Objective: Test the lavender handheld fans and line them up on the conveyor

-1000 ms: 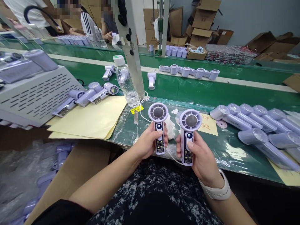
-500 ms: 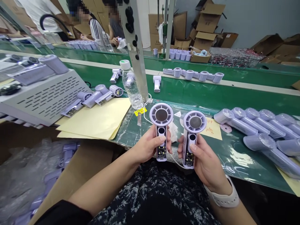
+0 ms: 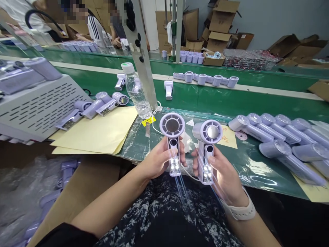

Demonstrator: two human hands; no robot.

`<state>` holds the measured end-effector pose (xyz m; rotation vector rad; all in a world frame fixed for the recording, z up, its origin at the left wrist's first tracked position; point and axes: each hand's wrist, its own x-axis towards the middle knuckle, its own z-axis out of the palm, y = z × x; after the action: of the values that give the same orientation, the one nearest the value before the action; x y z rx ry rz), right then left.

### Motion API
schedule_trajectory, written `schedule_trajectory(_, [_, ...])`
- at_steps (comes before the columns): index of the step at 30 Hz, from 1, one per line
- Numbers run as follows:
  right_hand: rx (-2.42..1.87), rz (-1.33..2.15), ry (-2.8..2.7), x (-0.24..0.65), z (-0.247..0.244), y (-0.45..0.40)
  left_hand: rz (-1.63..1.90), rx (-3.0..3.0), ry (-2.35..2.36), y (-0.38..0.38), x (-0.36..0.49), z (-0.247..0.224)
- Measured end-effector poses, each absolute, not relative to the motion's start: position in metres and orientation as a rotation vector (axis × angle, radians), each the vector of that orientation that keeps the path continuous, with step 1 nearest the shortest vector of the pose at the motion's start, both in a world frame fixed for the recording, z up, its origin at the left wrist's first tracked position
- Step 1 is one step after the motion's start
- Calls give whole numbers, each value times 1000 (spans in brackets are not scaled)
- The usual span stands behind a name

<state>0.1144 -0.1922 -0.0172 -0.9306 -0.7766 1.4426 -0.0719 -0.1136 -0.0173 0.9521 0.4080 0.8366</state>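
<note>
My left hand (image 3: 160, 157) is closed round the handle of a lilac handheld fan (image 3: 172, 126), thumb on its front. Its round grille faces me, and white lights shine on its lower handle. To the right, my right hand (image 3: 226, 171) grips a second lilac fan (image 3: 211, 132), also with lit white lights, its head turned slightly to the right. Both fans are upright, side by side and apart, above the front edge of the green table (image 3: 246, 164). A thin white cable (image 3: 190, 174) runs between the two handles.
A water bottle (image 3: 137, 92) stands by a metal post (image 3: 144, 65). Yellow sheets (image 3: 97, 133) and a vented grey box (image 3: 48, 106) are at the left. Several lilac fans (image 3: 282, 137) lie at the right, others (image 3: 203, 79) on the belt. People work across the line; cardboard boxes (image 3: 222, 20) stand behind.
White lights have come on in the handles of both fans. The right fan's head has turned a little. The whole scene has shifted slightly left in view.
</note>
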Motion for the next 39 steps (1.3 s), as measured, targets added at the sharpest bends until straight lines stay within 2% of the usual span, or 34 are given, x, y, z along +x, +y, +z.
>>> schedule_trajectory(6, [-923,1438,-745,114,-19,-187,817,1033,555,-115,-72,-16])
schedule_trajectory(13, [-775,1612,-562,109,-20,-184,883,996,597,-120,-66,-20])
schedule_trajectory(25, [-819,1407,-656,104,13,-197,933,1019,462,-141,-79,22])
schedule_trajectory(32, [-754,1510,-656,98,9,-188,694,716,454,-129,-66,7])
schedule_trajectory(39, [-801,1501,-624,103,9,-190,717,648,378,-126,-64,10])
